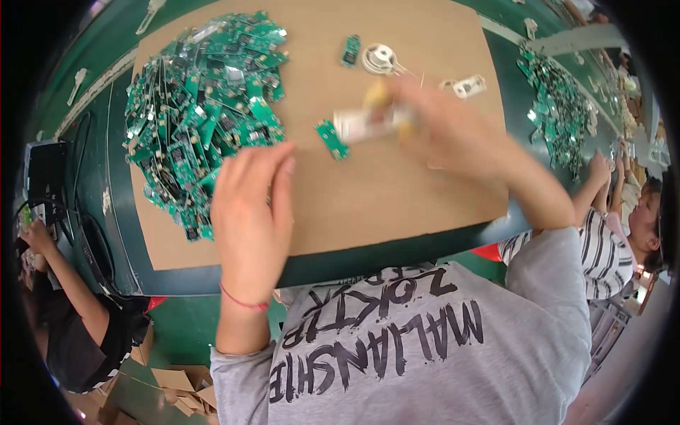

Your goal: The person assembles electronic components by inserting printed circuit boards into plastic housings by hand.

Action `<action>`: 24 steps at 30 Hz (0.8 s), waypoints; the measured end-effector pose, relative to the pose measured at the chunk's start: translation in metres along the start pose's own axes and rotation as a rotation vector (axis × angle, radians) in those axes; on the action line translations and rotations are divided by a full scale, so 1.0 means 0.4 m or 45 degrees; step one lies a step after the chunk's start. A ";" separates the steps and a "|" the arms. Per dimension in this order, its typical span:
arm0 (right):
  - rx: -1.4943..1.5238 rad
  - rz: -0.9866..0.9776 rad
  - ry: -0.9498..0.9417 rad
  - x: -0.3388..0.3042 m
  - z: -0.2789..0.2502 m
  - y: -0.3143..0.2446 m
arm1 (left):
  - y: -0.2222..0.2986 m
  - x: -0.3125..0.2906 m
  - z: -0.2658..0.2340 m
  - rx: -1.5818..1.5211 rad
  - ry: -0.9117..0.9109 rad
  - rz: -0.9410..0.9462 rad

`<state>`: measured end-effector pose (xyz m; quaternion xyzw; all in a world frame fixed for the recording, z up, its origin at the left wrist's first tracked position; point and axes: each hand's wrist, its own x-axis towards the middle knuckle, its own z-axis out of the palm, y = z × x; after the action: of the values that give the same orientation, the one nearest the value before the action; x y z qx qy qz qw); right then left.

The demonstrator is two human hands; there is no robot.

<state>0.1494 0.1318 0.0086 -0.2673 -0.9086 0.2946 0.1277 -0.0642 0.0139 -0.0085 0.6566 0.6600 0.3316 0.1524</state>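
A large heap of green circuit boards [191, 120] lies on the left of a brown cardboard sheet [368, 205]. My left hand [251, 205] is at the heap's near right edge, fingers loosely bent, thumb a little apart; nothing shows in it. My right hand [453, 131], smeared by motion, grips a white rectangular piece [365, 124] whose kind I cannot make out. Yellow covers show on its fingertips. One loose green board [331, 139] lies beside the piece's left end. Farther off is another single board [350, 51], next to a white coiled cable [380, 59].
A small white part [468, 86] lies toward the sheet's right edge. More boards [556, 106] are piled on the green table at far right. A black device [46, 170] with cables stands at left. People sit on both sides; cardboard boxes [180, 382] are on the floor.
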 end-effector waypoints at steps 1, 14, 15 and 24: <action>0.048 -0.013 -0.050 -0.052 0.035 -0.022 | -0.001 0.009 0.009 0.042 0.011 0.091; -0.304 -0.342 0.179 -0.190 0.195 -0.057 | 0.028 0.101 0.107 -0.043 -0.457 -0.100; -0.271 -0.335 0.190 -0.194 0.199 -0.053 | 0.028 0.092 0.110 -0.039 -0.460 -0.097; 0.048 -0.262 0.286 -0.202 0.191 -0.058 | 0.053 -0.059 0.127 -0.775 -0.308 -0.192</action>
<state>0.1767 0.0350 -0.0440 -0.2018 -0.9055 0.2650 0.2630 -0.0134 0.0015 -0.0379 0.5650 0.5546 0.4211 0.4426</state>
